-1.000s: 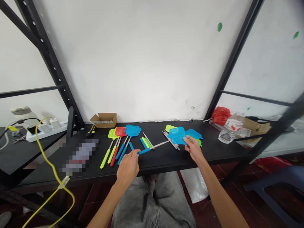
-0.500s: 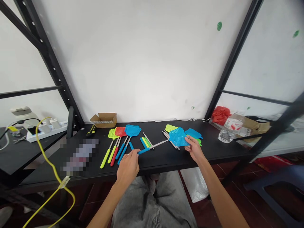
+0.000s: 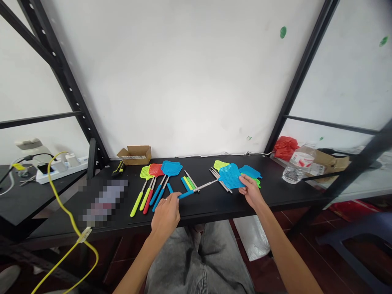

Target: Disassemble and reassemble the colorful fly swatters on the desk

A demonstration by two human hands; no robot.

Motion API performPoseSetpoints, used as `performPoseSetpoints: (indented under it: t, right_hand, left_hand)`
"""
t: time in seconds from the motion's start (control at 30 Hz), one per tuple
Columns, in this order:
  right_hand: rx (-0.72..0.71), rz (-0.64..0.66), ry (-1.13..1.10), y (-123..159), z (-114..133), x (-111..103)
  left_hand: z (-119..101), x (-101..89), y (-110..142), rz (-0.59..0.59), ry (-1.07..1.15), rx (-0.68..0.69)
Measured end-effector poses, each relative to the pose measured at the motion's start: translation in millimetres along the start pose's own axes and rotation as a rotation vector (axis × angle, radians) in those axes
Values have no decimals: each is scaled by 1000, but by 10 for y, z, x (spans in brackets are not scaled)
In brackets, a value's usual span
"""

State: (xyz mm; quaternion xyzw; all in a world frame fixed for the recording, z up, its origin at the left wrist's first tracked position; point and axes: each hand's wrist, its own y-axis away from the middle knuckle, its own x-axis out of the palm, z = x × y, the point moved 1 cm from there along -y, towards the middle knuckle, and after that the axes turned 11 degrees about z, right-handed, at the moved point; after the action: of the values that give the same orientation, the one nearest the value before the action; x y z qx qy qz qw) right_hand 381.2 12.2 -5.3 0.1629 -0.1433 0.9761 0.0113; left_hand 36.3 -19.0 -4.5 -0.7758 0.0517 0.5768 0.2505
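in the head view, a small open cardboard box (image 3: 134,157) stands near the wall, at the back of the black table (image 3: 275,195); a pale printed strip shows at it, but its contents are too small to tell. at the far right, a clear bottle (image 3: 300,164) with a red-and-white label is near a red plastic bag (image 3: 286,148); how full the bottle is and what the bag holds, i cannot tell. the blue swatter (image 3: 206,186) spans the gap between the two hands, over the table. the left hand (image 3: 167,216) is closed around its handle, whose front part sticks out past the fingers. the right hand (image 3: 251,191) pinches the mesh head narrowly at its right edge. loose metal rods (image 3: 226,187) lie just beside that head, and assembled swatters (image 3: 155,185) lie left of the left hand.
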Motion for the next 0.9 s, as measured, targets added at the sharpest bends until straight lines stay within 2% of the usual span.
performPoseSetpoints:
  t: [0.9]
  right_hand:
    - [0,-34,-16,4,13,22]
  left_hand:
    - [1,20,0,10,-56,-12]
